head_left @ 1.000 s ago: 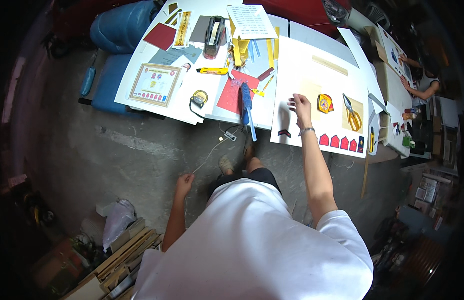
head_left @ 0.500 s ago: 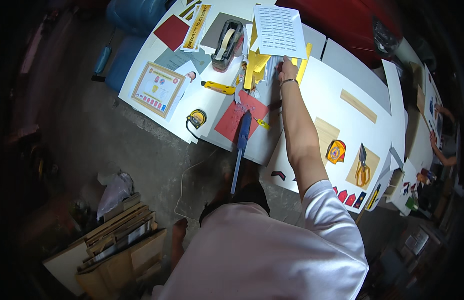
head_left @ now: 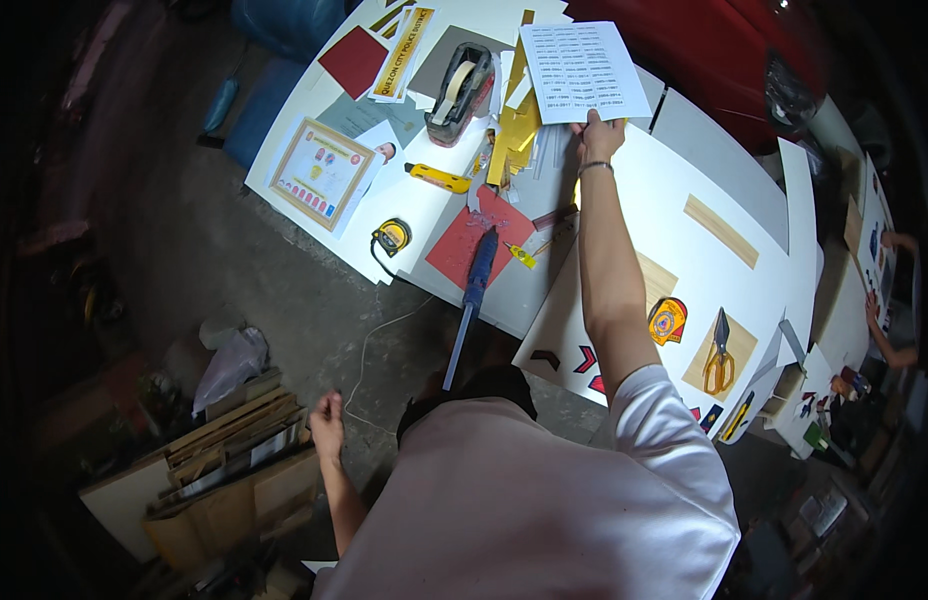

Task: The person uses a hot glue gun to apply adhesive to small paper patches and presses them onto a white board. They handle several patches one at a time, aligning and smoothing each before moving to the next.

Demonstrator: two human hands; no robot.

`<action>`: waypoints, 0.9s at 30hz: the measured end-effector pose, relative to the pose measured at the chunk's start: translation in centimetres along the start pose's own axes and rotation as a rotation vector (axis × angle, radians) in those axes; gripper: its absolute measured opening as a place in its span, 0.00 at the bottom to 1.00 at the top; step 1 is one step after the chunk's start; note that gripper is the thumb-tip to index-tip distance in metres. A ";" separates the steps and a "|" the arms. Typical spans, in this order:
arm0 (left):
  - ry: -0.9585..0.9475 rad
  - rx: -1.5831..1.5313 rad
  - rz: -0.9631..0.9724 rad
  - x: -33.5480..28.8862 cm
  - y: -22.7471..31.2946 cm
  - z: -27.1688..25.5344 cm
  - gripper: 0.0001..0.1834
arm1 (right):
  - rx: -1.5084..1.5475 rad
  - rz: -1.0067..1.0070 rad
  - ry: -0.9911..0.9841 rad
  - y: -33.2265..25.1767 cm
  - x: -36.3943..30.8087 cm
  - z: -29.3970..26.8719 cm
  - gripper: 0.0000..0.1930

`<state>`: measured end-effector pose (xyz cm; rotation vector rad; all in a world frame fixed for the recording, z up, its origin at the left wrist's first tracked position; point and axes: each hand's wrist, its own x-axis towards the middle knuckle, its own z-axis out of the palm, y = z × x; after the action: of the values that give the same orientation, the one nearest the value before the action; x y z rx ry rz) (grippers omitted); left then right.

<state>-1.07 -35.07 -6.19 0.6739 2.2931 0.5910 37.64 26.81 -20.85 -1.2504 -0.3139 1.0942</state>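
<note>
My right hand (head_left: 601, 137) reaches out across the table, closed on the lower edge of a white paper sheet (head_left: 584, 75) printed with rows of text. Gold strips (head_left: 514, 135) lie to its left, beside a tape dispenser (head_left: 460, 95) and a yellow cutter knife (head_left: 438, 178). Low at my left side hangs my left hand (head_left: 327, 424), its fingers curled and nothing visible in them. Between the hands, a blue glue gun (head_left: 481, 265) with a long glue stick rests on a red square (head_left: 449, 250), beside a small yellow tube (head_left: 521, 256).
A framed certificate (head_left: 322, 172) and a tape measure (head_left: 392, 236) lie on the left. Orange-handled scissors (head_left: 719, 355), an orange badge-shaped piece (head_left: 668, 321) and a wood strip (head_left: 721, 230) are on the right. Boards (head_left: 224, 470) lean below left. Another person's hands (head_left: 873, 308) show far right.
My right hand and the paper sheet have shifted right, baring more of the gold strips. My left hand has come up and outward from beside my body.
</note>
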 end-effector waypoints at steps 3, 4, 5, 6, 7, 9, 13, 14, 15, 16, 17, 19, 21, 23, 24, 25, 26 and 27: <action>0.016 -0.089 0.195 2.5 9.1 0.1 0.23 | 0.039 -0.067 -0.047 -2.6 -4.5 -3.3 0.22; -0.023 -0.113 0.226 3.1 12.0 0.4 0.23 | 0.023 -0.102 -0.082 -3.7 -6.5 -4.7 0.21; -0.064 -0.162 0.299 3.8 14.9 0.9 0.23 | -0.002 -0.107 -0.076 -5.0 -8.6 -6.1 0.20; -0.124 -0.199 0.348 4.3 17.5 1.8 0.22 | 0.026 -0.095 -0.108 -6.3 -10.9 -7.5 0.20; -0.182 -0.255 0.453 4.7 20.1 3.0 0.21 | 0.047 -0.064 -0.120 -7.6 -13.5 -8.7 0.20; -0.375 -0.327 0.493 5.6 25.3 5.8 0.21 | 0.069 -0.052 -0.164 -9.9 -18.8 -10.9 0.21; -0.666 -0.566 0.629 5.0 34.0 11.8 0.29 | 0.126 -0.062 -0.216 -13.1 -29.2 -13.8 0.21; -0.735 -0.686 0.617 4.2 35.2 12.8 0.28 | 0.140 -0.065 -0.228 -13.4 -31.5 -14.3 0.21; -0.820 -0.820 0.630 3.4 36.0 13.3 0.27 | 0.156 -0.073 -0.246 -13.6 -33.7 -14.8 0.21; -0.933 -0.879 0.718 2.8 36.5 13.2 0.25 | 0.167 -0.099 -0.247 -13.5 -35.8 -15.3 0.21; -0.952 -0.944 0.714 1.9 36.3 12.8 0.24 | 0.170 -0.120 -0.237 -13.3 -37.7 -15.8 0.20; -0.984 -1.079 0.662 0.6 35.4 11.9 0.22 | 0.196 -0.162 -0.228 -12.7 -41.0 -16.6 0.23; -0.994 -1.148 0.679 -0.3 33.9 10.7 0.20 | 0.192 -0.220 -0.255 -12.3 -44.0 -17.9 0.24; -0.984 -1.191 0.671 -0.7 32.4 9.7 0.20 | 0.180 -0.373 -0.238 -13.1 -45.9 -19.9 0.31; -0.983 -1.203 0.700 -0.8 31.6 9.4 0.19 | 0.285 -0.335 -0.185 -14.1 -46.3 -21.3 0.41; -0.999 -1.135 0.699 -0.8 30.8 9.2 0.18 | 0.400 -0.291 -0.273 -15.8 -46.3 -23.2 0.44; -1.026 -1.072 0.700 -0.8 30.1 9.2 0.18 | 0.341 -0.232 -0.344 -17.2 -46.0 -24.5 0.41; -1.044 -1.007 0.686 -1.1 29.1 9.3 0.18 | 0.292 -0.183 -0.434 -18.1 -45.9 -25.8 0.37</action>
<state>14.97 -11.40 4.68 0.9055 0.6112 1.1969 42.51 -23.73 1.97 -0.7046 -0.5629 1.1981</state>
